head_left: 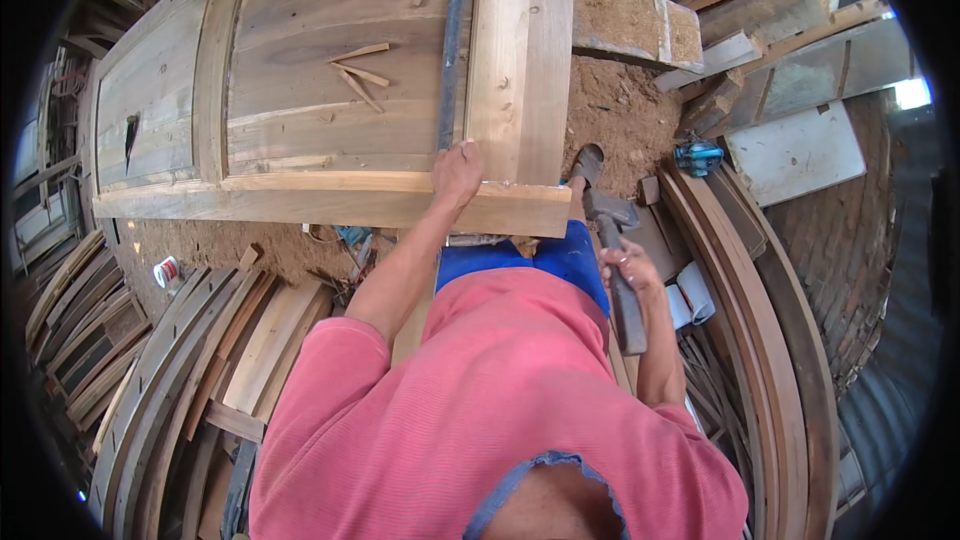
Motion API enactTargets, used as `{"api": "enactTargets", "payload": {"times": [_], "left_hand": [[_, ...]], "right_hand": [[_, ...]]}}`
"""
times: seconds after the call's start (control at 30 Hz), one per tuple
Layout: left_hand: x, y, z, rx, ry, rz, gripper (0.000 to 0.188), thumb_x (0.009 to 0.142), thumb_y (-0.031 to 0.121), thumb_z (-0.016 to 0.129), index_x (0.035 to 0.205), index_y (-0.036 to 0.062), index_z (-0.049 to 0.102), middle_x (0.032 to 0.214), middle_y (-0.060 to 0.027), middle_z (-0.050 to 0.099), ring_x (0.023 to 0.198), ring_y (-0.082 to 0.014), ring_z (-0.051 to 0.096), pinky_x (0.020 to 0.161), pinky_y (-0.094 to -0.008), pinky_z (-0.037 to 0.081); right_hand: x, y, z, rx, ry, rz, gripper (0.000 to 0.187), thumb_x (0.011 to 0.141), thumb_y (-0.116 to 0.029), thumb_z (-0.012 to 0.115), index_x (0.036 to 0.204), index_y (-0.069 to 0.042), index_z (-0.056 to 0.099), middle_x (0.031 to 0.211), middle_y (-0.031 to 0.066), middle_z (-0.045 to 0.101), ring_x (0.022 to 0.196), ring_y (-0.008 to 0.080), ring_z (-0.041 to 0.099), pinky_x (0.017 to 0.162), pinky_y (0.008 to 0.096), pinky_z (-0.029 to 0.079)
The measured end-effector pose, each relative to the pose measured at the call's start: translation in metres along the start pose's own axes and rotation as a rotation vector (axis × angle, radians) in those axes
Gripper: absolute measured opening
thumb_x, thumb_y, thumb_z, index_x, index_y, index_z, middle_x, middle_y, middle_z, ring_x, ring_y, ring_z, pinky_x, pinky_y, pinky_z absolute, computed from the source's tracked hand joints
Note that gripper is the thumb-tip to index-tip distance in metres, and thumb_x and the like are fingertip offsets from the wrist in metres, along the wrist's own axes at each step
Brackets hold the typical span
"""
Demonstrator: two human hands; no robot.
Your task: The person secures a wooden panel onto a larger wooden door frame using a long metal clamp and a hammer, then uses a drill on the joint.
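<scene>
from where i stand, the broad pale-brown wooden panelled frame (520,60) lies flat in front of the person, its near edge facing the waist. the assembly looks well along, i'd judge: rails and panels sit together as one piece, and the long dark metal bar (454,50) lies across it from the far edge to the near edge, toward the right end. what seems left is some fixing or tightening, since the thin pointed pale-wood slivers (361,73) lie loose and the hammer with a grey metal head and dark handle (628,315) is clear of the frame, just beyond its near right corner. the left hand (457,175) touches the bar's end at the near edge, fingers curled; whether they clench it i can't tell. the right hand (632,265) has its fingers wrapped around the hammer's handle. counting up: one frame, with two recessed panels showing left of the bar, one bar, one hammer, and four slivers, three grouped mid-panel and one near the far edge. the stacked boards (745,310) on both sides are too many to count surely.
</scene>
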State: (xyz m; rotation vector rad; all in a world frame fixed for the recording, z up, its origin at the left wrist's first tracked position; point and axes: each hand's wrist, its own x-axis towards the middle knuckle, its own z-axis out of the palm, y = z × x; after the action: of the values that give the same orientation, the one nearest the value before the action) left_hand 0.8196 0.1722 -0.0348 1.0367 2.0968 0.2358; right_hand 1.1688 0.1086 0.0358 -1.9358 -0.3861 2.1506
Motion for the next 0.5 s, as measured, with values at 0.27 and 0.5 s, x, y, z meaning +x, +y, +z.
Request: {"api": "enactTargets", "payload": {"times": [0.27,0.5], "left_hand": [[0.005,-0.004,-0.010,-0.060,-0.073,-0.024,0.059,0.098,0.041,0.033,0.103,-0.0038,0.071,0.105,-0.0350,0.064,0.108,-0.0498,0.058,0.098,-0.0540,0.042],[-0.003,0.002,-0.007,-0.056,-0.024,0.040,0.058,0.099,0.039,0.031,0.098,-0.0041,0.070,0.103,-0.0325,0.066,0.103,-0.0501,0.058,0.098,-0.0542,0.041]], "right_hand": [[-0.113,-0.069,-0.150,0.203,0.291,-0.484,0.022,0.095,-0.019,0.069,0.107,-0.008,0.054,0.081,0.0031,0.061,0.063,0.0113,0.062,0.052,0.0255,0.054],[-0.066,-0.025,-0.258,0.303,0.765,-0.511,0.016,0.094,-0.018,0.068,0.093,-0.006,0.058,0.073,0.0057,0.062,0.060,0.0178,0.061,0.053,0.0330,0.054]]}}
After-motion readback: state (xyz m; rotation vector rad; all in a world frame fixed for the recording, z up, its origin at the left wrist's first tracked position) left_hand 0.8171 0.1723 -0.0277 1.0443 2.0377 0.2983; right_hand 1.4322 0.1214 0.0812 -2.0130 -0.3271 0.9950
